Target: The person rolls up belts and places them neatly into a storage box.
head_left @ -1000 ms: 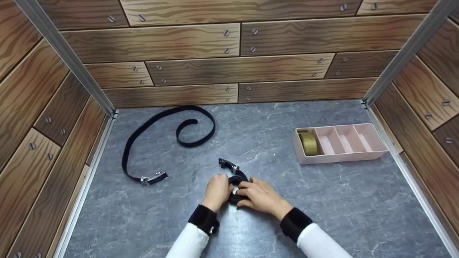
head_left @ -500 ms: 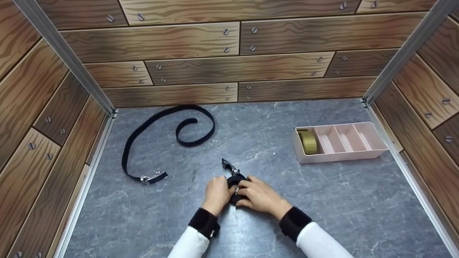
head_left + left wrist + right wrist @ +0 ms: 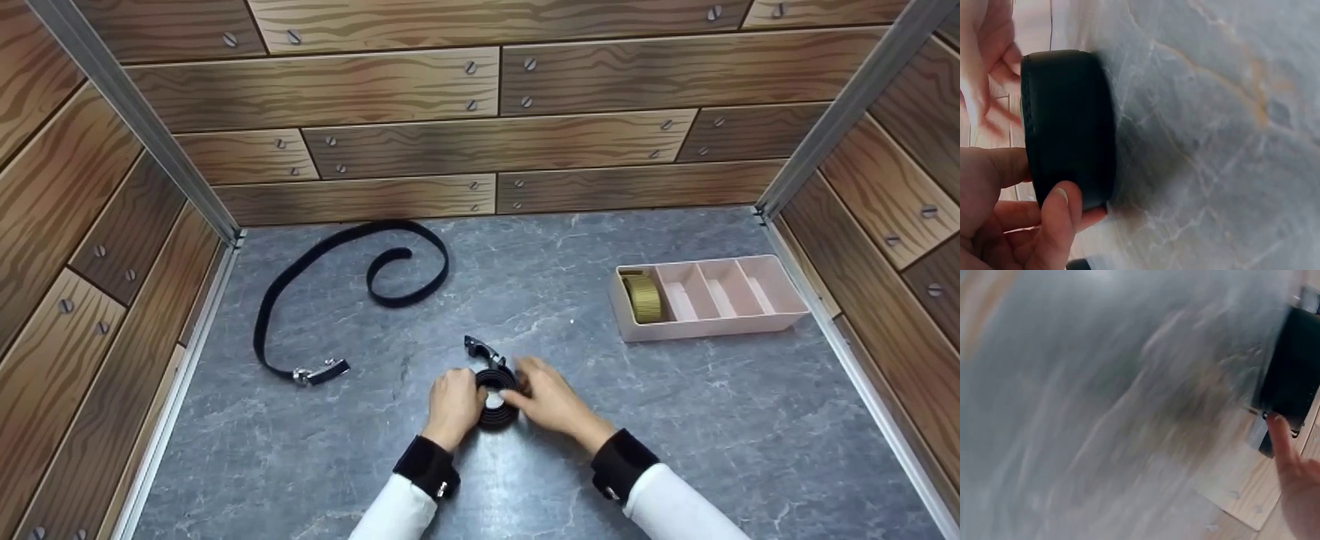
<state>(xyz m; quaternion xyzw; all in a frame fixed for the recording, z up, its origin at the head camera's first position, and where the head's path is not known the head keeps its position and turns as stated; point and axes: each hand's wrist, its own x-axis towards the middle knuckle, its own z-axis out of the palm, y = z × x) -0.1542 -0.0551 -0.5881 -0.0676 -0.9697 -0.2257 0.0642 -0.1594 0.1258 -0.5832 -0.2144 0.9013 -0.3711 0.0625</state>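
Observation:
A black belt rolled into a flat coil (image 3: 496, 420) stands on its edge on the grey marbled surface, its silver-and-black buckle (image 3: 484, 350) sticking out at the far side. My left hand (image 3: 453, 409) grips the coil's left side; the left wrist view shows thumb and fingers pinching the rolled strap (image 3: 1069, 124). My right hand (image 3: 555, 401) is at the right side, its thumb near the coil's opening and its fingers loosely bent beyond the strap. In the right wrist view, one digit meets the edge of the coil (image 3: 1292, 371). Far left lies a second black belt (image 3: 274, 300), loosely curved.
A pale pink divided box (image 3: 712, 330) stands at the right, with a rolled olive-gold strap (image 3: 643, 298) in its leftmost compartment. Wood-patterned walls (image 3: 405, 150) enclose the back and both sides.
My right hand has loosened and shifted slightly right, its fingers leaving the top of the coil. The buckle has swung in closer to the roll. My left hand keeps its hold.

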